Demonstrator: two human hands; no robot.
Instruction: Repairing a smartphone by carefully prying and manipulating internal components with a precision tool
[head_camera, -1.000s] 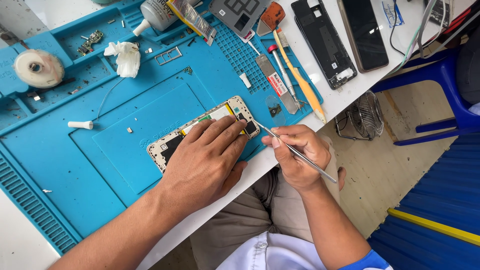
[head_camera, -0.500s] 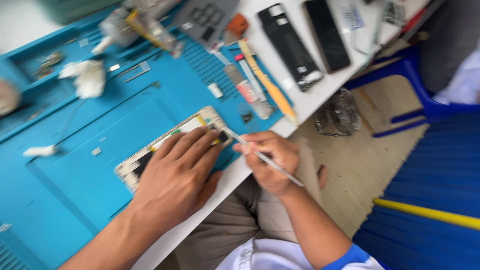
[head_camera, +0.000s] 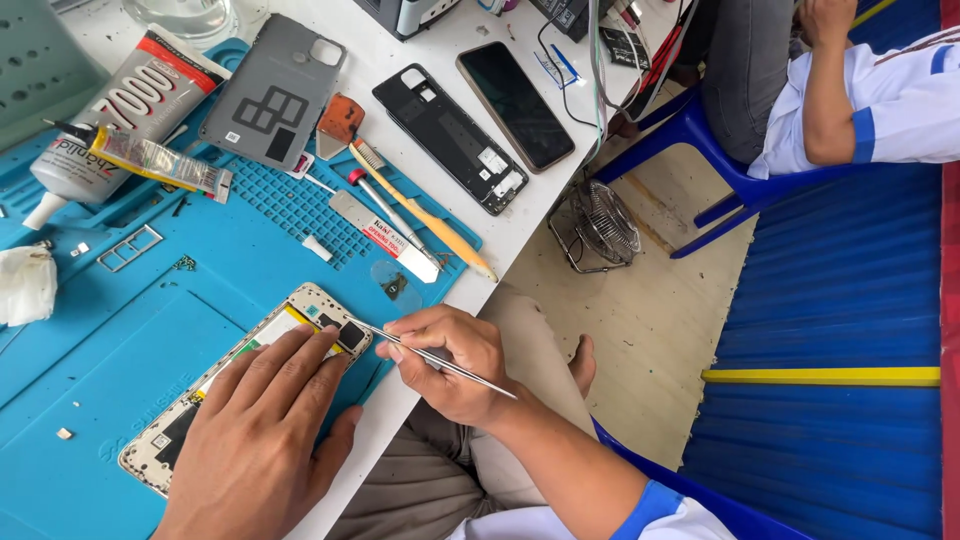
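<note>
An opened phone (head_camera: 300, 325) with its back cover off lies on a blue work mat (head_camera: 150, 330) at the table's near edge. My left hand (head_camera: 262, 430) lies flat on the phone and presses it down. My right hand (head_camera: 450, 360) pinches metal tweezers (head_camera: 440, 358), whose tips touch the phone's upper corner by the camera part. The phone's middle is hidden under my left hand.
On the mat lie a yellow-handled brush (head_camera: 425, 215), a flat metal pry tool (head_camera: 385, 235), a glue tube (head_camera: 110, 110) and a white tissue (head_camera: 25, 285). Beyond are a grey back cover (head_camera: 275, 90), a black phone frame (head_camera: 450, 135) and a dark phone (head_camera: 515, 105). A small fan (head_camera: 600, 228) stands on the floor. Another person (head_camera: 850, 90) sits on a blue chair.
The view has swung right and pulled closer. My hands keep the same hold on the phone and the tweezers.
</note>
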